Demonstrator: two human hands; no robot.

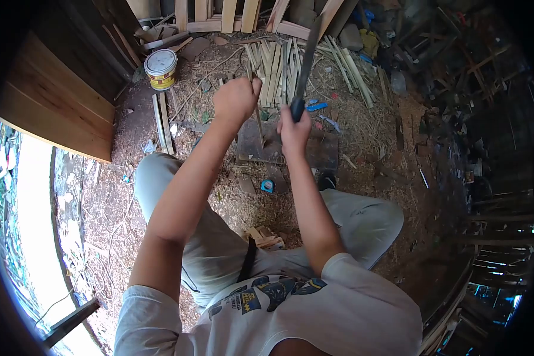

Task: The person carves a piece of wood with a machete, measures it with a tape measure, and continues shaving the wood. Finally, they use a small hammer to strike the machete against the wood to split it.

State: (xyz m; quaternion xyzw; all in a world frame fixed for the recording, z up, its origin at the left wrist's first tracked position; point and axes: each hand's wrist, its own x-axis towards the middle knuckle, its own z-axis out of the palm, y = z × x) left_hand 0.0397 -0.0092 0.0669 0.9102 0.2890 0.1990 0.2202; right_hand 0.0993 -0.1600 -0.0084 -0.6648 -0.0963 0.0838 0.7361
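My left hand (236, 99) is closed around a thin wooden stick (259, 127). The stick stands nearly upright, its lower end at a worn wooden board (322, 155) on the ground. In my right hand (295, 133) is the black handle of a machete (308, 62). Its long dark blade points up and away from me, to the right of the stick and apart from it. Beyond both hands lies a pile of split wooden strips (273, 62).
A blue tape measure (267, 186) lies on the ground between my legs, with wood offcuts (266, 239) closer to me. A white-lidded bucket (161, 64) stands at the left. Planks (225, 18) lean at the back. Clutter (469, 71) fills the far right.
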